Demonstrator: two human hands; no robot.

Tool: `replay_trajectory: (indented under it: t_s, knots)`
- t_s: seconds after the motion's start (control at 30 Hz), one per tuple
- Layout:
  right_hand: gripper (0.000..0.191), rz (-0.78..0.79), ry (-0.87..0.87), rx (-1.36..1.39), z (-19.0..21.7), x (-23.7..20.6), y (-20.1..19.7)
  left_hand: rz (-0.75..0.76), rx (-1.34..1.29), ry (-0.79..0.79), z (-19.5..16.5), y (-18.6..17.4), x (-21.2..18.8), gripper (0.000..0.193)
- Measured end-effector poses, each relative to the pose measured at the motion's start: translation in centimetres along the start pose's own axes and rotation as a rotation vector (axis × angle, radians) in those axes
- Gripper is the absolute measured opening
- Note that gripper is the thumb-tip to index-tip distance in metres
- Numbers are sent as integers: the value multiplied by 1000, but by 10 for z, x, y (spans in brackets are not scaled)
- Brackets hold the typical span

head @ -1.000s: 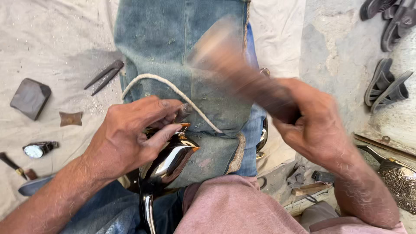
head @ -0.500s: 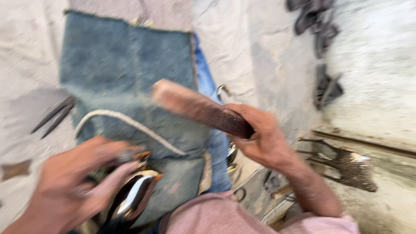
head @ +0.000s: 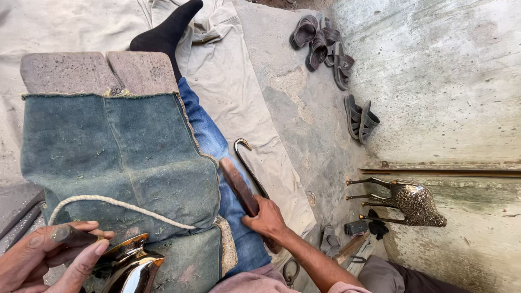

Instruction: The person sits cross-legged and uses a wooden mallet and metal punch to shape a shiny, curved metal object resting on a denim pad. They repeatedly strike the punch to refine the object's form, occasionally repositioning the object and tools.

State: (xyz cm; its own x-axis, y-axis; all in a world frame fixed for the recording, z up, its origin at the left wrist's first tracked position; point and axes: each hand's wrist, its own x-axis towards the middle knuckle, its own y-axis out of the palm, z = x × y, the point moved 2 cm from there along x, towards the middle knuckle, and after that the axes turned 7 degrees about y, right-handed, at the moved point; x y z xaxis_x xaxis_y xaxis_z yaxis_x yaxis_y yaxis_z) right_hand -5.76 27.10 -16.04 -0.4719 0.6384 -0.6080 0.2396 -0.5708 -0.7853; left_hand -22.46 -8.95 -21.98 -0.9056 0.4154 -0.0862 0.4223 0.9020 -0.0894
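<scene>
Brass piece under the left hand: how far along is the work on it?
Its visible face already shines. The left hand steadies it on the blue cloth pad and pinches a small dark tool. The right hand holds the wooden block beside the leg. How much remains cannot be told.
</scene>
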Motion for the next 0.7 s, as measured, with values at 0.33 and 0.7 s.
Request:
replay_trajectory:
  t_s: [0.33, 0.7]
  knots:
    - [86, -81, -47, 173, 32, 3, -8, 243, -224, -35, 38, -17, 6, 46]
    - [34, 138, 88, 324, 18, 2, -4, 810, -745, -521, 56, -26, 55, 75]
